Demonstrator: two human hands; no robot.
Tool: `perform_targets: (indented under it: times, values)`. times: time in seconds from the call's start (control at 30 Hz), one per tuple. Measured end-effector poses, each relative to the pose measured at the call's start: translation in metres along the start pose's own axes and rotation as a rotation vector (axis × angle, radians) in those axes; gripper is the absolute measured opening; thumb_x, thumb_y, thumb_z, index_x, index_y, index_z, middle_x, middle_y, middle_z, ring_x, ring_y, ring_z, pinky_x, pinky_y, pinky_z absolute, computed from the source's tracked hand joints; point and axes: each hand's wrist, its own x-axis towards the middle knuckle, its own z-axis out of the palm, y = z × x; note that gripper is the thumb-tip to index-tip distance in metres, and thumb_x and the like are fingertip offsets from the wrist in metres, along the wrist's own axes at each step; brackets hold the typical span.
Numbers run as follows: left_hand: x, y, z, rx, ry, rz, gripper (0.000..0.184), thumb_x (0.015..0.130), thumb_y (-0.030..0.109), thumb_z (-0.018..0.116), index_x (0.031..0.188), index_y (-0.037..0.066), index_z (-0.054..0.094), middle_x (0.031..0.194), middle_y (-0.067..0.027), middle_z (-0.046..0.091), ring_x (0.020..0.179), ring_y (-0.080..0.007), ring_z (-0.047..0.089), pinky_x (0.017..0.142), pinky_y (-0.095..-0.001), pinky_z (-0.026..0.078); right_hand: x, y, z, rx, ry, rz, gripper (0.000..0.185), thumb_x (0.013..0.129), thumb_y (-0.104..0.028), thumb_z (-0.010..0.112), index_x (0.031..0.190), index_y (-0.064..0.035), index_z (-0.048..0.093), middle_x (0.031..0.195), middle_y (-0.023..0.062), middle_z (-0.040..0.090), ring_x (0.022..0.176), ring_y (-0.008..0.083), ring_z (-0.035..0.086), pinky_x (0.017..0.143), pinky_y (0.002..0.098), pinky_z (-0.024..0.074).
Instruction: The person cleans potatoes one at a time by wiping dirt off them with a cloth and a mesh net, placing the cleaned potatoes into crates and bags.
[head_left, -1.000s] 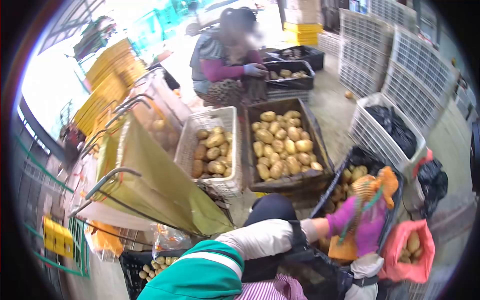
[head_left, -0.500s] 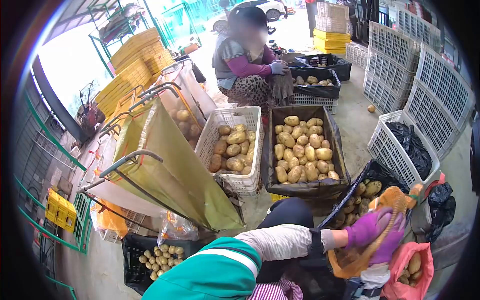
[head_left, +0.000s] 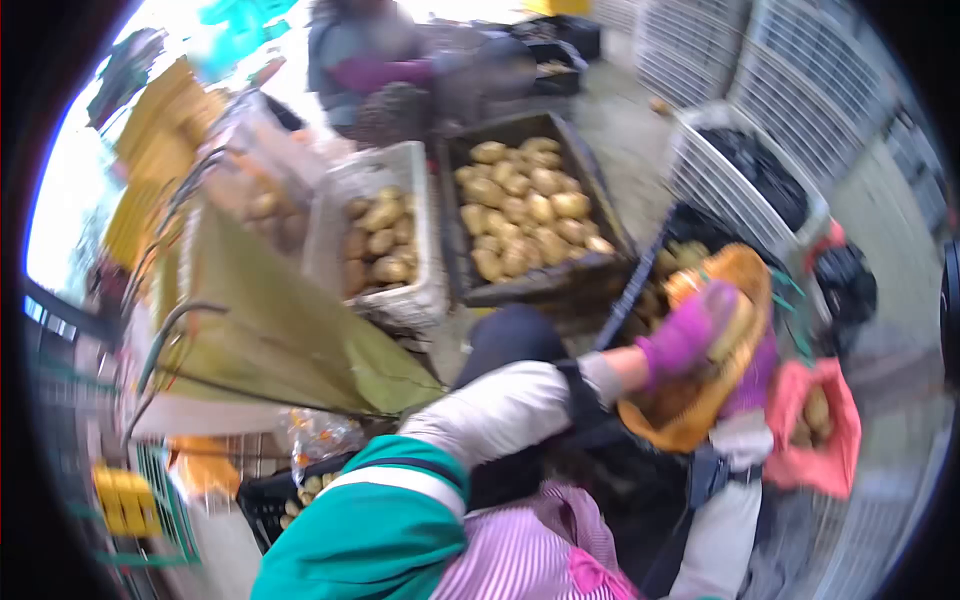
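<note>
An orange mesh bag (head_left: 672,428) is spread open over my lap at the right of the view, its rim forming a wide loop. My left hand (head_left: 692,328), in a purple glove, reaches across to the bag's mouth; its fingers are blurred beside a pale potato-like shape. On the bag's far right edge is my right hand (head_left: 752,380), also gloved in purple and wrapped round the mesh, partly behind it. A black-lined crate of potatoes (head_left: 628,300) lies just beyond both hands. Beside my right hand stands a pink bag (head_left: 845,425) with potatoes inside.
A dark-lined crate (head_left: 455,235) and a white crate (head_left: 428,230), both holding potatoes, stand ahead. A co-worker (head_left: 350,70) crouches behind them. A tan sack on a metal frame (head_left: 290,320) stands left. Stacked white crates (head_left: 810,90) and a crate with black plastic (head_left: 700,180) are right.
The orange bag, bunched up half a second ago, is now opened into a wide loop. My left hand has moved to its mouth. The whole view has shifted and blurred.
</note>
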Motion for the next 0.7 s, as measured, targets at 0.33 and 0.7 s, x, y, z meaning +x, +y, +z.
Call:
perform_targets:
  times: [0.33, 0.7]
  values:
    - [0.019, -0.006, -0.065, -0.980, 0.081, -0.285, 0.056, 0.102, 0.046, 0.026, 0.122, -0.002, 0.047, 0.099, -0.0112, 0.064, 0.076, -0.0157, 0.065, 0.050, -0.0235, 0.047, 0.009, -0.043, -0.024, 0.696, -0.043, 0.575, 0.047, 0.096, -0.034, 0.050, 0.127, 0.0004, 0.045, 0.117, 0.0144, 0.053, 0.102, 0.0242, 0.057, 0.087, 0.0314, 0.0493]
    - [0.032, 0.014, -0.085, -1.651, -0.539, -1.044, 0.057, 0.094, 0.061, 0.037, 0.101, 0.008, 0.056, 0.073, -0.0002, 0.053, 0.051, -0.0091, 0.049, 0.044, -0.0210, 0.038, 0.024, -0.008, -0.014, 0.311, 0.142, 0.157, 0.029, 0.092, -0.023, 0.061, 0.107, 0.0024, 0.059, 0.093, 0.0087, 0.065, 0.076, 0.0148, 0.062, 0.069, 0.0283, 0.0502]
